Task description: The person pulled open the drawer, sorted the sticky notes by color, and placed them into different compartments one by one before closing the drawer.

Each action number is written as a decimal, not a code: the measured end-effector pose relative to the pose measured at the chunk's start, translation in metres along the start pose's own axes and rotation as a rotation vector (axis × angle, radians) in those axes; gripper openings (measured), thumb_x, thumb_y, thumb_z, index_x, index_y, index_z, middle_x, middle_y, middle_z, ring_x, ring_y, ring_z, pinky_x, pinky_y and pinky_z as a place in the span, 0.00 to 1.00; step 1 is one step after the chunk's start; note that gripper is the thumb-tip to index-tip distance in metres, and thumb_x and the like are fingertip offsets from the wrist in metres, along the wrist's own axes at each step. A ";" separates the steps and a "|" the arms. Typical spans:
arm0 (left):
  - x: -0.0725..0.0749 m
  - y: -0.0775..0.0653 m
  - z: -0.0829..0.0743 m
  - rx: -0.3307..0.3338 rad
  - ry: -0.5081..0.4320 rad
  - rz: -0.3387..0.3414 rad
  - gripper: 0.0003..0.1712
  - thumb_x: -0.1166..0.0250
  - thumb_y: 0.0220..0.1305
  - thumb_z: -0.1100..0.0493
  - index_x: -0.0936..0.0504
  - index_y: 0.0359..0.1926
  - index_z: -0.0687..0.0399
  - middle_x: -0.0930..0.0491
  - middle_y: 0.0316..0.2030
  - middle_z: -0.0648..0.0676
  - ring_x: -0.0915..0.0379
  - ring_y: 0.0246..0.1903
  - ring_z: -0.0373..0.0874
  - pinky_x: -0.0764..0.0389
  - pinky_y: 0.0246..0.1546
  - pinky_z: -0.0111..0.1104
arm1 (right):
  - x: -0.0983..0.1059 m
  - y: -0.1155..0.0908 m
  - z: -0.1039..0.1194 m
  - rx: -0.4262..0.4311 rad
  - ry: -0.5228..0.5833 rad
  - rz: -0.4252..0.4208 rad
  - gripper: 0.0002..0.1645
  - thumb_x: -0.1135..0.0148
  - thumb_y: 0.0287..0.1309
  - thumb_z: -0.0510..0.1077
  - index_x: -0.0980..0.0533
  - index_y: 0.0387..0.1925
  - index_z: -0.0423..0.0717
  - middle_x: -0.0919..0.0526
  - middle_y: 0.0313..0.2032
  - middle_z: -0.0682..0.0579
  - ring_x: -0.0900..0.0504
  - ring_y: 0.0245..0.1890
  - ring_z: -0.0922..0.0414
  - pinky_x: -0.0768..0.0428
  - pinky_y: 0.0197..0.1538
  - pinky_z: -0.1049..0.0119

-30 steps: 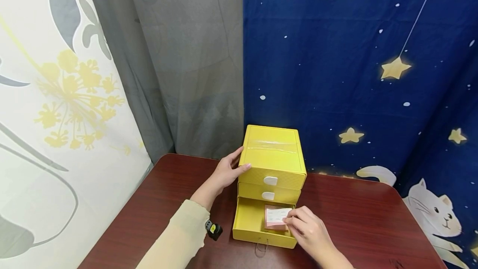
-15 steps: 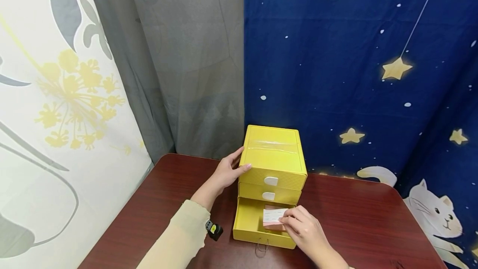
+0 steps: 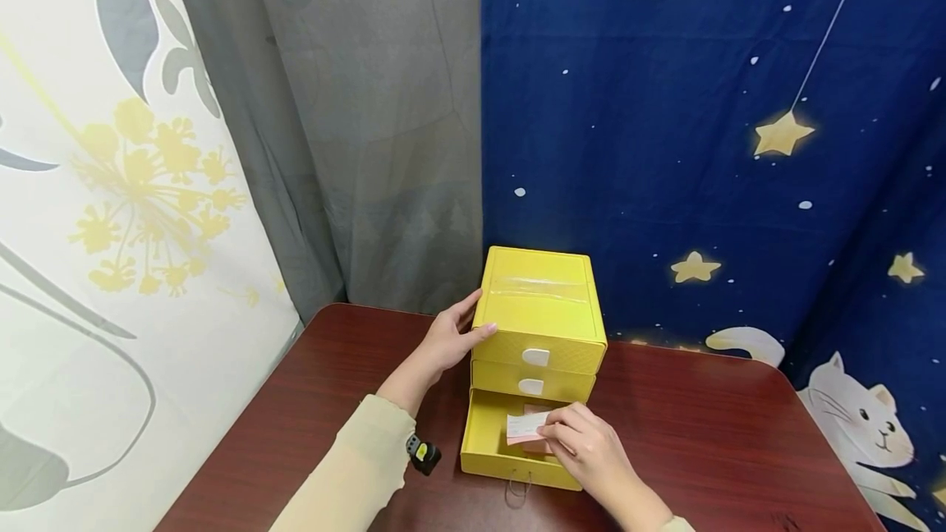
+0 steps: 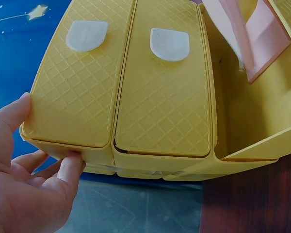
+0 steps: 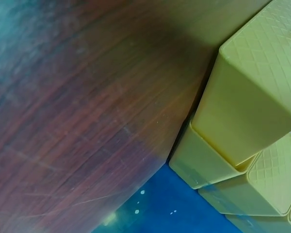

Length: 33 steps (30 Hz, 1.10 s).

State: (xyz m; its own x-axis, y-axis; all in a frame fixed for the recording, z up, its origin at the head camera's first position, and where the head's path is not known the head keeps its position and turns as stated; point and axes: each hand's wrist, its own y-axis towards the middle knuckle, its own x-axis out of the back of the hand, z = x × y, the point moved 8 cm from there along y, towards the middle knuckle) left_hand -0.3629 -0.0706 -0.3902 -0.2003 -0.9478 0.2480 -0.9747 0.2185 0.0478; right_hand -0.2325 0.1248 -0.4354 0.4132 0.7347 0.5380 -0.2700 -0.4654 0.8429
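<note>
A yellow unit of stacked drawers (image 3: 539, 269) stands on the table, its bottom drawer (image 3: 484, 429) pulled out. My left hand (image 3: 447, 339) rests on the unit's upper left side, thumb at the front edge and fingers along the side wall. The left wrist view has this hand (image 4: 39, 184) at the corner beside the top drawer front (image 4: 77, 92). Over the bottom drawer, my right hand (image 3: 591, 446) pinches a printed white-and-pink paper slip (image 3: 523, 428) by its right end. Behind the slip, partly hidden, lies a pink paper (image 3: 538, 447) in the drawer.
White tabs (image 3: 535, 357) mark the two upper drawers, both pushed in. A thin loop (image 3: 519, 489) hangs at the bottom drawer's front. The dark red table (image 3: 709, 433) reaches back to grey and blue star-printed curtains (image 3: 665, 146). A black wrist device (image 3: 424, 456) sits at my left sleeve.
My right hand has moved left over the open drawer, carrying the paper slip with it, and more of the pink paper behind is covered. The left hand has kept its place on the unit.
</note>
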 end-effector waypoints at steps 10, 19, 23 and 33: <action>0.000 0.001 0.001 -0.010 -0.011 0.004 0.44 0.34 0.60 0.49 0.45 0.73 0.42 0.44 0.71 0.51 0.47 0.70 0.48 0.33 0.63 0.44 | -0.008 0.004 0.000 -0.003 -0.019 -0.001 0.10 0.34 0.42 0.35 0.17 0.27 0.52 0.18 0.33 0.60 0.23 0.32 0.62 0.22 0.35 0.72; 0.000 0.000 -0.001 -0.009 0.003 -0.004 0.44 0.34 0.59 0.48 0.45 0.73 0.41 0.42 0.71 0.52 0.45 0.69 0.49 0.32 0.62 0.44 | -0.020 0.005 0.001 -0.034 -0.061 0.044 0.14 0.23 0.32 0.35 0.17 0.25 0.52 0.19 0.32 0.61 0.23 0.33 0.63 0.22 0.34 0.72; 0.000 0.000 -0.001 -0.012 0.000 -0.007 0.44 0.34 0.59 0.48 0.44 0.72 0.41 0.42 0.70 0.52 0.44 0.69 0.49 0.32 0.62 0.44 | -0.026 0.006 0.000 -0.057 -0.079 0.076 0.12 0.25 0.34 0.36 0.18 0.25 0.53 0.18 0.31 0.60 0.23 0.33 0.63 0.22 0.33 0.72; 0.000 -0.001 -0.001 -0.011 -0.004 -0.006 0.44 0.33 0.59 0.48 0.45 0.73 0.42 0.42 0.71 0.51 0.45 0.69 0.48 0.32 0.63 0.44 | -0.041 0.008 -0.003 -0.095 -0.120 0.163 0.11 0.24 0.34 0.40 0.18 0.24 0.55 0.20 0.31 0.63 0.26 0.31 0.65 0.24 0.30 0.76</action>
State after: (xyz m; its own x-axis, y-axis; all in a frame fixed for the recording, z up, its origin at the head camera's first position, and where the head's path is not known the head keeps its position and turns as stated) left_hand -0.3617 -0.0709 -0.3893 -0.1948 -0.9500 0.2442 -0.9747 0.2152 0.0599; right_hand -0.2541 0.0919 -0.4509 0.4563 0.5866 0.6691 -0.4204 -0.5206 0.7431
